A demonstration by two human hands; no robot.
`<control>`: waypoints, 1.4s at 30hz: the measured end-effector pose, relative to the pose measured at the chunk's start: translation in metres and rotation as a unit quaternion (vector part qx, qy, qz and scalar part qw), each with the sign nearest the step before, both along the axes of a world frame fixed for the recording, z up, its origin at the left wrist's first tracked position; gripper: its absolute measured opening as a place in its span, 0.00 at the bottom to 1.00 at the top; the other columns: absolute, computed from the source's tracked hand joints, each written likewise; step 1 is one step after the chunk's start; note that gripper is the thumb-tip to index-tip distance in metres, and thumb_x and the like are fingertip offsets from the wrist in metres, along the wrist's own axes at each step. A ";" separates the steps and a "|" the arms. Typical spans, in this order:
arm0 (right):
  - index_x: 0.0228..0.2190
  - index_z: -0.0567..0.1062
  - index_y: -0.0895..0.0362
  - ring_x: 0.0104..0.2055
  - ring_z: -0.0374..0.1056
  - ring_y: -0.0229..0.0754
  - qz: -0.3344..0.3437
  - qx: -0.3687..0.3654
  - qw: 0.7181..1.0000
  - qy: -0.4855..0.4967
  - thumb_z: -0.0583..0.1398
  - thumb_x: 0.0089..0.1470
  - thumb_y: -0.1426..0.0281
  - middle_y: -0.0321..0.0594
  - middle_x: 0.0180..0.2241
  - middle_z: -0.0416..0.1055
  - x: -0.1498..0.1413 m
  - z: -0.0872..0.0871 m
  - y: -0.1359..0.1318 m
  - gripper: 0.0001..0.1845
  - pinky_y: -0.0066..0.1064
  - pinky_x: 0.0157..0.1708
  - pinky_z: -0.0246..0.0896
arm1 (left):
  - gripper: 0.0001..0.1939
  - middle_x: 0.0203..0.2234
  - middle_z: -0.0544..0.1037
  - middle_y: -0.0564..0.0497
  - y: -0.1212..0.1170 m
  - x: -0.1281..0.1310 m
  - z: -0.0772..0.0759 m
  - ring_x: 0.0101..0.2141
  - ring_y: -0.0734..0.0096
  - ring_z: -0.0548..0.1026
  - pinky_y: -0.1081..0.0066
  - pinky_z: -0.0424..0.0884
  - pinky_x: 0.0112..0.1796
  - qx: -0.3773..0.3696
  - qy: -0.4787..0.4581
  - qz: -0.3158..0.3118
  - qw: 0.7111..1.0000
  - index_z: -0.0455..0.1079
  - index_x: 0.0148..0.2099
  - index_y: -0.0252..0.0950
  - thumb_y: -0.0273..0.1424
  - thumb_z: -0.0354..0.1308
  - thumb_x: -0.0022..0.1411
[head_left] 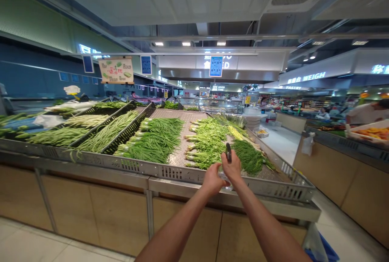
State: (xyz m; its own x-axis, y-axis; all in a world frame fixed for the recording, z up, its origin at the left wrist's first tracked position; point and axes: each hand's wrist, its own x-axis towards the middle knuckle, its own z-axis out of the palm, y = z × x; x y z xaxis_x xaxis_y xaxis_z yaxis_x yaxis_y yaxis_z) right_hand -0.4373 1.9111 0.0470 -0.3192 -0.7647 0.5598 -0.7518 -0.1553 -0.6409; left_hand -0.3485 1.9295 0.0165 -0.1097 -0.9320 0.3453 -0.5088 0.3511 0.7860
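Note:
Both my arms reach forward over the front edge of a metal produce stand (170,171). My right hand (232,167) is closed around a small dark object (229,151) that sticks up from its fingers. My left hand (212,180) is closed beside it, and its fingers touch something clear and crumpled (225,181) between the two hands. Right behind the hands lie bunches of leafy coriander-like greens (208,142) and a heap of fine feathery greens (249,157).
The stand holds chives (153,142) in the middle and long beans (105,134) in black-edged trays at left. A second counter (343,173) stands at right across an aisle, with a person (369,112) behind it. A blue bin (326,250) sits at lower right.

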 end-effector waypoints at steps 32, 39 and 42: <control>0.33 0.66 0.58 0.26 0.61 0.39 0.075 -0.036 0.996 -0.015 0.48 0.45 0.59 0.39 0.26 0.66 0.007 -0.008 -0.010 0.18 0.27 0.25 0.49 | 0.32 0.39 0.69 0.49 0.001 0.007 -0.001 0.40 0.64 0.66 0.69 0.61 0.41 0.011 -0.008 0.030 0.999 0.63 0.43 0.34 0.27 0.65 0.30; 0.33 0.65 0.58 0.28 0.62 0.38 0.127 -0.053 0.990 -0.012 0.48 0.44 0.59 0.37 0.27 0.67 0.015 -0.014 -0.004 0.18 0.26 0.27 0.51 | 0.32 0.37 0.67 0.49 0.009 0.017 -0.002 0.38 0.65 0.66 0.70 0.62 0.39 -0.006 -0.024 0.034 0.999 0.64 0.41 0.33 0.27 0.65 0.28; 0.30 0.65 0.57 0.26 0.61 0.37 0.128 -0.044 0.991 -0.003 0.48 0.45 0.60 0.36 0.24 0.66 0.020 -0.016 -0.001 0.15 0.26 0.26 0.50 | 0.31 0.36 0.67 0.49 0.012 0.021 -0.006 0.37 0.65 0.66 0.70 0.62 0.39 0.000 -0.027 0.037 0.999 0.64 0.41 0.33 0.28 0.65 0.28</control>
State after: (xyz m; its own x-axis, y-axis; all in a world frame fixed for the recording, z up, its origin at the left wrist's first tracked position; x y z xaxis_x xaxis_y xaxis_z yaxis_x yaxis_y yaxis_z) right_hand -0.4177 1.9102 0.0315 -0.1234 -0.7694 0.6267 -0.6768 -0.3966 -0.6202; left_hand -0.3273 1.9418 0.0109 -0.0602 -0.9381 0.3410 -0.5754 0.3117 0.7562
